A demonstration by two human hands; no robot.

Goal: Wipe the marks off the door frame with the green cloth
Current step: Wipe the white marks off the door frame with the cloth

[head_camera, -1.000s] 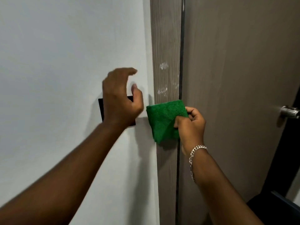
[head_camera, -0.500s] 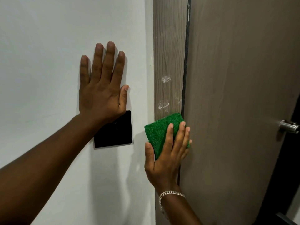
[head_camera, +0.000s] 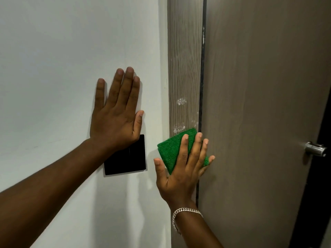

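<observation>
Tilting up-right: folded green cloth (head_camera: 172,149).

Hands: two, left hand (head_camera: 115,115) and right hand (head_camera: 180,169). Green cloth (head_camera: 172,149): one, folded. White marks on the door frame (head_camera: 185,51): three patches, an upper mark (head_camera: 181,101), a lower mark (head_camera: 179,127) and a faint smear (head_camera: 195,122) at the frame's right edge. Door (head_camera: 259,104): one. Door handle (head_camera: 315,149): one. Black wall switch (head_camera: 128,158): one. Silver bracelet (head_camera: 185,213): one. White wall (head_camera: 62,59): one.
</observation>
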